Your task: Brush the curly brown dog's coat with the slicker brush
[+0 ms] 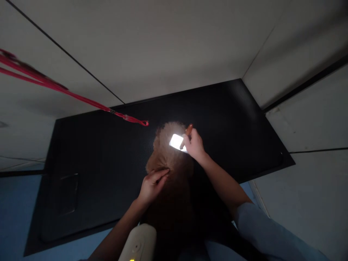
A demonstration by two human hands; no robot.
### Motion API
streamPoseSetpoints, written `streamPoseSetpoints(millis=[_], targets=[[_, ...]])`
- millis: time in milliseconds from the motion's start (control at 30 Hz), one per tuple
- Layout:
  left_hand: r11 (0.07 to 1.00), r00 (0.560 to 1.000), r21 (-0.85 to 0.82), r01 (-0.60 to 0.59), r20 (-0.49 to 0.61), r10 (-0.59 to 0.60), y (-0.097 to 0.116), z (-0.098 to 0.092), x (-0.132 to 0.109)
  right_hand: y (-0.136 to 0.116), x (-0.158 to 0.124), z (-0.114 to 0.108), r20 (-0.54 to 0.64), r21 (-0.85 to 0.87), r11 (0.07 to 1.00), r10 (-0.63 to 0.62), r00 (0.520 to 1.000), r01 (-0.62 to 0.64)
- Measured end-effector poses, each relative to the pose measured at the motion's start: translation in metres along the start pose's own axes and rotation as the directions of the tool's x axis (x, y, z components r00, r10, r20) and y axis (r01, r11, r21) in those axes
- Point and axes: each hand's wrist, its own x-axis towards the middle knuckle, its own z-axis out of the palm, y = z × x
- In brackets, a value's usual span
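Two hands [151, 186] [195, 145], left pinched on fur [172, 158], right around brush [176, 141], black tabletop [108, 170], pale panels [168, 43].

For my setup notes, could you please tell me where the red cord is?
In the head view, the red cord slants in from the upper left, its looped end against the black tabletop, up-left of the brown fur.

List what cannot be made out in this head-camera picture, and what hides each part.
All in the head view:
Tool: bright face washed out by glare.
Handle: partly covered by the right hand.
Brown fur: lower part lost in dark shadow.
Red strap: one end cut off by the left edge.
White device: lower end cut off by the bottom edge.
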Motion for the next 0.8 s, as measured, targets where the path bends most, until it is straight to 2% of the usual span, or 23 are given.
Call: streamPoseSetpoints(millis=[33,133,167,267,300,367,400,433,533,567,667,700,733,800], targets=[[1.0,1.0,0.0,-0.006,0.004,0.006,0.001,0.001,-0.002,0.0,-0.002,0.0,-0.003,0.016,1.0,-0.024,1.0,0.024],[0.999,0.999,0.002,-0.033,0.001,0.033,0.007,0.002,-0.009,0.001,-0.006,0.004,0.193,0.1,0.995,-0.048,0.98,0.029],[0.999,0.999,0.008,-0.049,-0.01,0.049,0.01,0.003,-0.011,0.001,-0.007,0.004,0.209,0.094,0.996,-0.025,0.978,0.005],[0.994,0.993,0.032,-0.107,-0.05,0.109,0.017,0.006,-0.021,0.0,-0.012,0.001,0.028,0.069,0.998,0.001,1.0,-0.003],[0.991,0.99,0.037,-0.126,-0.054,0.128,0.02,0.008,-0.024,0.0,-0.015,-0.001,0.022,0.089,0.996,-0.034,0.999,0.032],[0.987,0.986,0.043,-0.157,-0.055,0.159,0.023,0.011,-0.032,0.0,-0.025,-0.007,0.125,0.158,0.983,-0.111,0.986,0.091],[0.984,0.983,0.047,-0.172,-0.057,0.175,0.025,0.012,-0.036,0.001,-0.031,-0.01,0.157,0.182,0.979,-0.117,0.981,0.088],[0.981,0.98,0.054,-0.188,-0.063,0.191,0.025,0.013,-0.04,0.002,-0.037,-0.012,0.137,0.192,0.979,-0.095,0.986,0.067],[0.973,0.971,0.078,-0.218,-0.086,0.225,0.026,0.015,-0.053,0.008,-0.059,-0.017,-0.088,0.22,0.975,0.006,0.996,0.014],[0.971,0.969,0.08,-0.224,-0.09,0.231,0.026,0.016,-0.057,0.01,-0.067,-0.017,-0.077,0.242,0.97,-0.01,0.997,0.028],[0.974,0.971,0.083,-0.21,-0.103,0.218,0.025,0.018,-0.066,0.017,-0.086,-0.017,0.117,0.303,0.952,-0.092,0.989,0.053],[0.977,0.973,0.087,-0.195,-0.11,0.204,0.025,0.02,-0.067,0.02,-0.089,-0.018,0.084,0.298,0.954,-0.059,0.995,0.031],[0.98,0.976,0.091,-0.175,-0.117,0.185,0.025,0.021,-0.068,0.023,-0.091,-0.02,-0.024,0.288,0.958,0.003,1.0,0.004],[0.985,0.98,0.089,-0.149,-0.123,0.159,0.025,0.024,-0.068,0.028,-0.09,-0.024,-0.267,0.292,0.956,0.111,0.957,-0.029]])
